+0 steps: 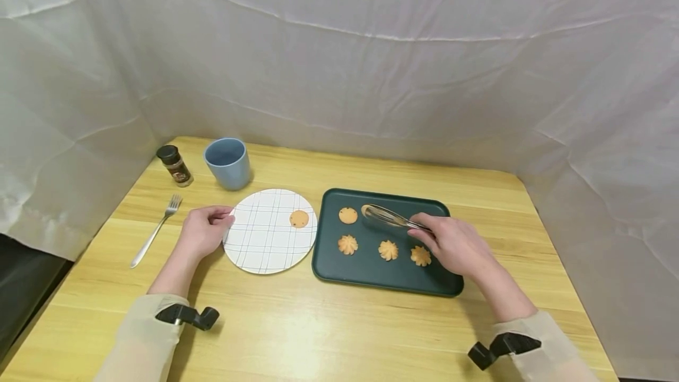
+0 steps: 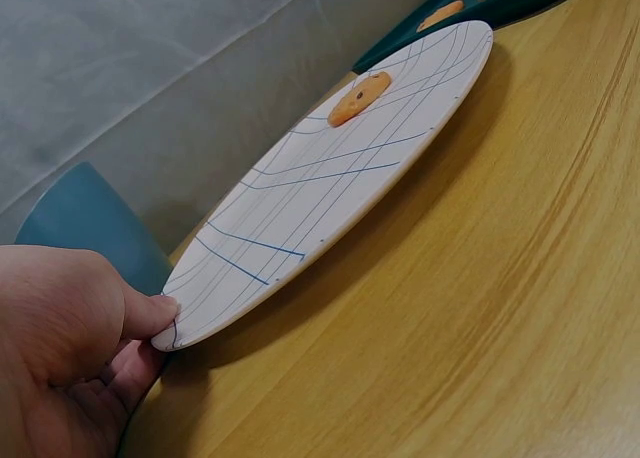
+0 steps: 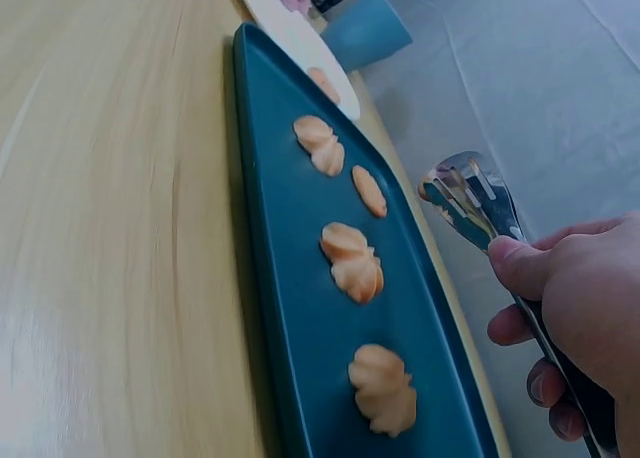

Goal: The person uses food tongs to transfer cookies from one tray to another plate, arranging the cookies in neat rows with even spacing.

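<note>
My left hand [image 1: 205,230] pinches the left rim of a round white plate [image 1: 262,240] with blue lines, thumb on top and fingers beneath. One flat round cookie [image 1: 299,219] lies toward the plate's right side. Over the dark green tray [image 1: 371,279], my right hand [image 1: 455,241] grips metal tongs [image 1: 391,217], their slotted tips pointing left. A bit of orange-brown cookie [image 3: 428,191] shows between the tips, mostly hidden by them. On the tray lie another flat cookie [image 1: 348,215] and three flower-shaped cookies, one of them in the middle [image 1: 388,250].
A blue cup [image 1: 228,164] stands behind the plate, with a black-capped spice jar [image 1: 175,166] to its left. Left of my left hand lies a fork [image 1: 156,231]. A pale fabric curtain [image 1: 339,75] encloses the wooden table's [image 1: 297,335] back and sides.
</note>
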Demonstrator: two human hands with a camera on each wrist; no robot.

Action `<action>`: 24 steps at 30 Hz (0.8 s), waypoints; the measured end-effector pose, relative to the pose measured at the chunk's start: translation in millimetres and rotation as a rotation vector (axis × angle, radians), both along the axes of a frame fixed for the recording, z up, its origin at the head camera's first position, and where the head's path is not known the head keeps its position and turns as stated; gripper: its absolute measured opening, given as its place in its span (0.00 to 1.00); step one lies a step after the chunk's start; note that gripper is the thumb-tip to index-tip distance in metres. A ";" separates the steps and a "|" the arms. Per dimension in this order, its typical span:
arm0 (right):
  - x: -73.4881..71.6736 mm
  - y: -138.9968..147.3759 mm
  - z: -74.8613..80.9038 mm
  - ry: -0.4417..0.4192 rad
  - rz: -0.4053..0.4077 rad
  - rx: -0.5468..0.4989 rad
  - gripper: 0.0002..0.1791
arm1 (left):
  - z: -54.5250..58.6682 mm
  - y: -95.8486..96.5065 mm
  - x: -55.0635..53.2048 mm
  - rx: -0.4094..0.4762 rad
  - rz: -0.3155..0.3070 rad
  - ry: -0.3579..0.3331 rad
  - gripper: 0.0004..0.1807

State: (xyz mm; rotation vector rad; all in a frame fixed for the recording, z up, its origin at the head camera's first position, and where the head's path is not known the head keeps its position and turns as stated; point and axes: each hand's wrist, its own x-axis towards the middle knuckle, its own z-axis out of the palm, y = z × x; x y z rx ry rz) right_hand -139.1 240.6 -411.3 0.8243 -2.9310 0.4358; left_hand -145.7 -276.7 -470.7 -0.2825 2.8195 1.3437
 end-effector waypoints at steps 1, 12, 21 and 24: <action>-0.2 -2.3 0.6 0.000 0.004 -0.004 0.12 | -0.1 -0.2 0.0 0.001 0.001 0.000 0.19; -3.5 -28.1 8.1 -0.010 0.037 -0.037 0.15 | -0.3 -0.9 -0.5 0.010 -0.006 0.008 0.19; -7.2 -49.1 12.2 -0.019 0.054 -0.037 0.18 | 2.1 -0.4 -0.3 0.010 -0.008 0.008 0.20; -8.3 -55.3 11.1 -0.015 0.068 -0.041 0.18 | 1.8 -0.2 -0.5 0.009 -0.010 0.008 0.20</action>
